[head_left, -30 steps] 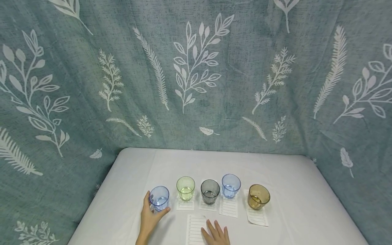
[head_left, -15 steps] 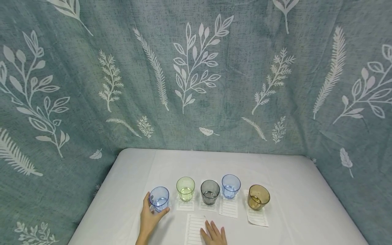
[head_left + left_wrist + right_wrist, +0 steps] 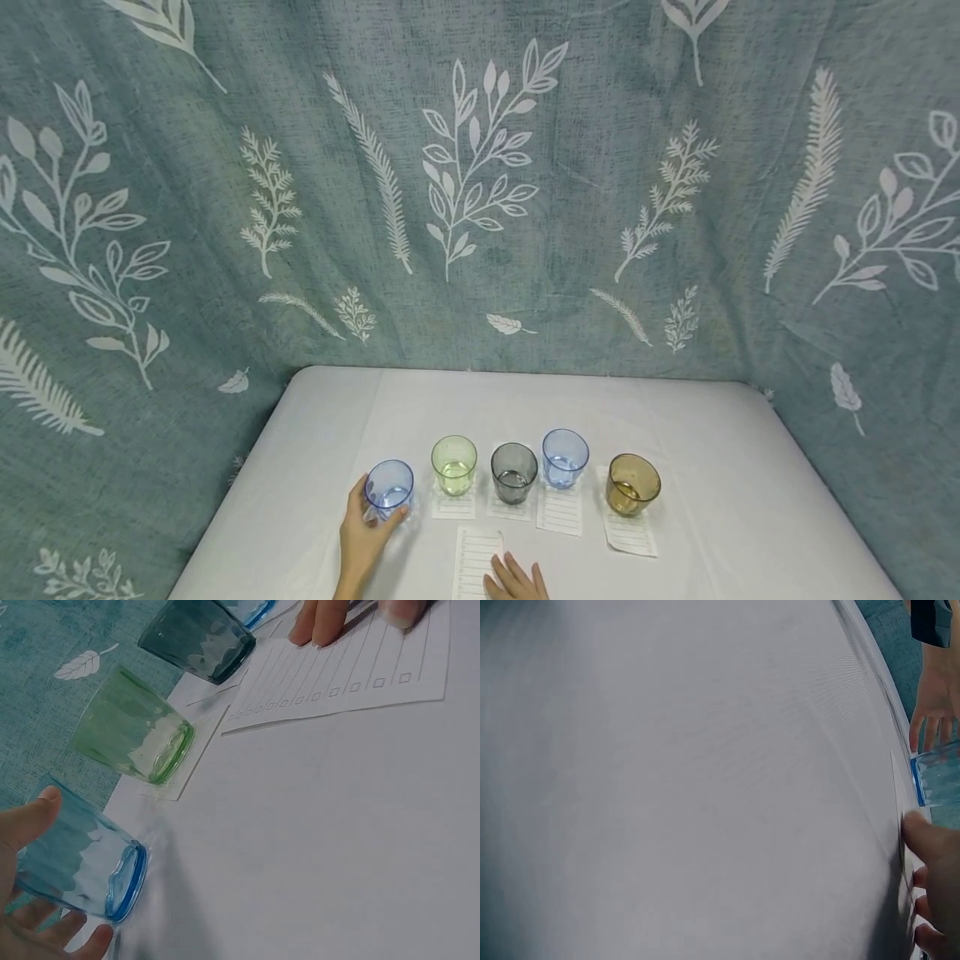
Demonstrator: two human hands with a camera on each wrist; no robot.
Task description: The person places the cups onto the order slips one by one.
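At the left end of the row stands a blue glass (image 3: 389, 486). My left hand (image 3: 362, 533) grips it, thumb on the near side and fingers round the far side; the left wrist view shows this hand around the glass (image 3: 82, 855) too. My right hand (image 3: 517, 579) lies over the right edge of a lined paper sheet (image 3: 476, 557) with a column of small boxes, its fingers extended. In the right wrist view the thumb and several fingertips of the right hand (image 3: 939, 877) appear at the right edge, by the paper.
Rightward from the held glass stand a green glass (image 3: 454, 467), a grey glass (image 3: 514, 475), another blue glass (image 3: 566, 460) and an amber glass (image 3: 633, 486), each on a lined slip. The white table (image 3: 315, 433) meets a teal leaf-patterned curtain (image 3: 480, 325) behind.
My right hand has slid a little to the left over the lined sheet. My left hand keeps its grip on the blue glass, which stays in place.
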